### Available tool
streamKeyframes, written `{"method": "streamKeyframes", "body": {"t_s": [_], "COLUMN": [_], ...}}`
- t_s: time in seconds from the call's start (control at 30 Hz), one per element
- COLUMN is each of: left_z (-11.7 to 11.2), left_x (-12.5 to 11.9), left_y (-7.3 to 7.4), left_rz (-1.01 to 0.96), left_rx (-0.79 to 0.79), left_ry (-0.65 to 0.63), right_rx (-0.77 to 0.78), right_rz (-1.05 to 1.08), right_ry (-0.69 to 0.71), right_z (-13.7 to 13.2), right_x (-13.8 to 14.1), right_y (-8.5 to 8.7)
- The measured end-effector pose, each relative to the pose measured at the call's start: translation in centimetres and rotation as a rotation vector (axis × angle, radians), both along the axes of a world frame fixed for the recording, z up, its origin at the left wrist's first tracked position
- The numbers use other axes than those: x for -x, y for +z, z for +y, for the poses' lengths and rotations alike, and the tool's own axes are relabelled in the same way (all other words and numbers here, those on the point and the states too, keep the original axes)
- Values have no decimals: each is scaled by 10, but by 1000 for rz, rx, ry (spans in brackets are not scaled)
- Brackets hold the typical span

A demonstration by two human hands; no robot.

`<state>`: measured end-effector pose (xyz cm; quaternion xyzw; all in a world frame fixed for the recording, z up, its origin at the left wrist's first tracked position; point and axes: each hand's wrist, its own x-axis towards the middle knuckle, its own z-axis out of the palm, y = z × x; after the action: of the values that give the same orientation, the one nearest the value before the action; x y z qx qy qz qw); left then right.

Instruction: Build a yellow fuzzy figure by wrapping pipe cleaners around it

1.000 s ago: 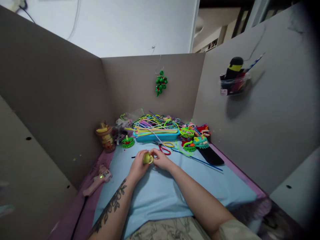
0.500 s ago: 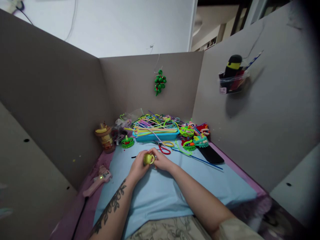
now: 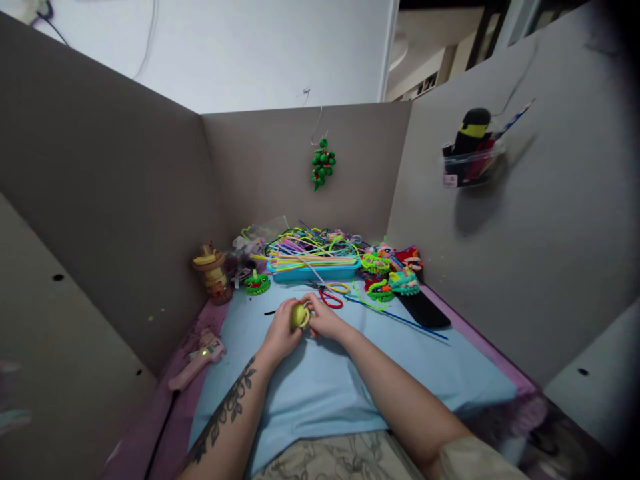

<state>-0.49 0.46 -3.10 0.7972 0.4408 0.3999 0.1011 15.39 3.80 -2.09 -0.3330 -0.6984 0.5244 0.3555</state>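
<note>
A small rounded yellow-green piece (image 3: 300,316), with a ring-like loop on its right side, is held between both hands above the blue cloth (image 3: 330,387). It looks like coiled pipe cleaner, though its texture is too blurred to be sure. My left hand (image 3: 281,331) wraps round it from the left. My right hand (image 3: 323,319) is closed at its right edge, fingertips at the loop; some fingers are hidden. Just beyond the hands lie red-handled scissors (image 3: 331,299) and a yellow-handled tool (image 3: 339,288). A short black strip (image 3: 270,313) pokes out behind my left hand.
A blue tray (image 3: 315,273) heaped with pipe cleaners stands at the back. Finished pipe-cleaner figures (image 3: 404,283) and a black phone-like slab (image 3: 425,308) are on the right. On the left are a pink glue gun (image 3: 200,360) and a cup (image 3: 215,277). Grey panels enclose three sides.
The camera view has shifted slightly. My hands keep hold of the yellow-green piece, which seems turned a little; nothing else has visibly moved.
</note>
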Motion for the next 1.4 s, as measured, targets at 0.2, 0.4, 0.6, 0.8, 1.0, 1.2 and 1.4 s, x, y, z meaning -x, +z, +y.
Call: {"method": "streamKeyframes", "body": {"t_s": [0.2,0.4,0.6,0.8,1.0,1.2,1.4], "left_z": [0,-7,-13,-17,-18,-20,-21], "left_x": [0,-1,-9,-10,-13,-14,-16], "left_y": [3,15,22,23,23,24,22], "left_rz": [-21,17,106,128,163,215,228], "left_rx": [-75,59,152,105,106,92,47], "left_ry": [117,288,307,373,366,401,389], "right_rx": [54,68,129,210,276,297,272], "right_rz": [43,212,262,337,404,391,368], "right_ry": [-63,-308,-308,-328,-372,-333,-314], "right_z": [2,10,4,2,1,-1,0], "right_x": [1,3,11,14,15,14,14], "right_y": [2,-1,2,3,5,6,4]}}
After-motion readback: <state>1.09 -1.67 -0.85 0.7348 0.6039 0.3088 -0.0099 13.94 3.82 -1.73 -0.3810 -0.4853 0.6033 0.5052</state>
